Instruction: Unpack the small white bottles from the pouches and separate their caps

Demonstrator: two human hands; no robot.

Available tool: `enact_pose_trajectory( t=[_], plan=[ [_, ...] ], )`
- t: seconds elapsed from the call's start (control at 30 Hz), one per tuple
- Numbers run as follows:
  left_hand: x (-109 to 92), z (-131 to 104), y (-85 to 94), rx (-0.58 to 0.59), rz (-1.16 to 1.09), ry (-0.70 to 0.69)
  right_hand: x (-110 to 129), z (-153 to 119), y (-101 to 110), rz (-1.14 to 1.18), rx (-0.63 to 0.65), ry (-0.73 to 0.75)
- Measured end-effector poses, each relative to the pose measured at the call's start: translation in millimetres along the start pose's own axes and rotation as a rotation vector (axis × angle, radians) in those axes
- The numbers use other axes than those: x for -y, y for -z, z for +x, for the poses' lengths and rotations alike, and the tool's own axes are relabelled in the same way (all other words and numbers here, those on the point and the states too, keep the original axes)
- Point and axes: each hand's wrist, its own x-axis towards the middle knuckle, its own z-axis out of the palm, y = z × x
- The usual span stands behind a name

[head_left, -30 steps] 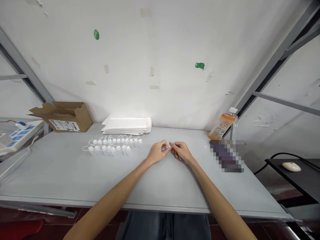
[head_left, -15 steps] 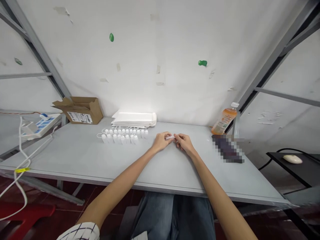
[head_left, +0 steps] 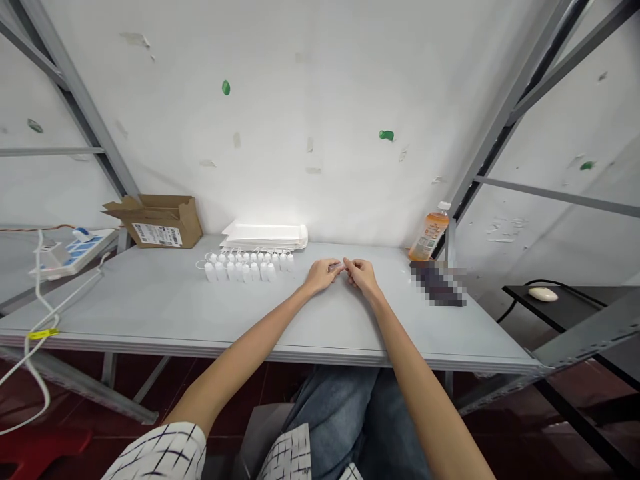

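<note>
I'm pinching a small translucent piece [head_left: 339,266] with the bare left hand [head_left: 321,275]; whether the bare right hand [head_left: 361,274] is gripping, I can't tell; slackening fingers could drop it.

White bottles [head_left: 231,271], grey table [head_left: 325,320]

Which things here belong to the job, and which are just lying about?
Likely the job's:
small pale piece in the left hand, right hand beside it
small white bottles in rows

Likely just lying about:
orange drink bottle
computer mouse
cardboard box, perhaps
</note>
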Motion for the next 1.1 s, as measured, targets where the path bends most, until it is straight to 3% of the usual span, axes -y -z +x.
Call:
enact_pose_trajectory(
  t=[0.33, 0.57, 0.7, 0.87, 1.1],
  plan=[
    [-5, 2, 0.6, 0.035, -0.197, 0.065, 5, -2, -4, 0.24, 0.07, -0.018],
    [-5, 6, 0.2, 0.039, -0.515, 0.272, 9, -4, 1, 0.282, 0.155, -0.028],
    [-8, 8, 4.0, 0.051, -0.585, 0.364, 10, -5, 4, 0.296, 0.186, 0.001],
    [-13, 5, 10.5, 0.07, -0.639, 0.394, 13, -8, 4, 0.293, 0.171, 0.036],
    [-15, 3, 8.1, 0.085, -0.649, 0.367, 14, -9, 1, 0.146, 0.116, -0.093]
  ],
)
